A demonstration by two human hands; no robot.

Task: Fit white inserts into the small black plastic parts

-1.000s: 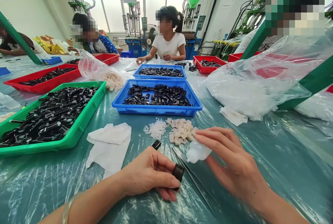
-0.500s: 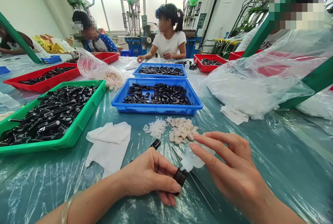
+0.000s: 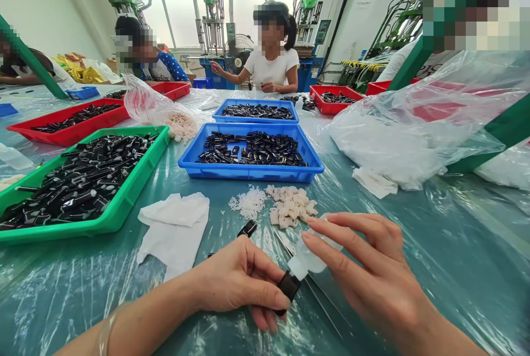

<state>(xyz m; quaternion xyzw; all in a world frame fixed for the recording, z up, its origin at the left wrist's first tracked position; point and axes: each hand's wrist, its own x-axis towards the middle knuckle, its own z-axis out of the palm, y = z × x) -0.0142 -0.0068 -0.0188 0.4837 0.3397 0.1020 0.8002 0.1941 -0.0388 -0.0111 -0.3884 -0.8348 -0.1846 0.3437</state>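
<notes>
Between the thumb and fingers of my left hand (image 3: 248,284) is a small black plastic part (image 3: 289,287), its upper end showing. My right hand (image 3: 372,267) is closed around a translucent white squeeze bottle (image 3: 317,254), tilted so that its tip meets the top of the black part. Under the bottle a pair of metal tweezers (image 3: 325,306) lies on the plastic-covered table. Another black part (image 3: 248,228) rests just beyond my left hand. Small white pieces (image 3: 249,203) and cream-coloured pieces (image 3: 291,205) sit in two heaps behind the bottle.
Two blue trays (image 3: 250,173) of black parts stand ahead, and a fuller green tray (image 3: 120,217) is at the left. A white cloth (image 3: 174,229) lies near my left forearm. Clear plastic bags (image 3: 397,135) are piled at the right by a green post. Co-workers sit across the table.
The bottle's tip and the black part have shifted slightly and now meet more squarely. Across the table, a co-worker has raised one arm and turned their head.
</notes>
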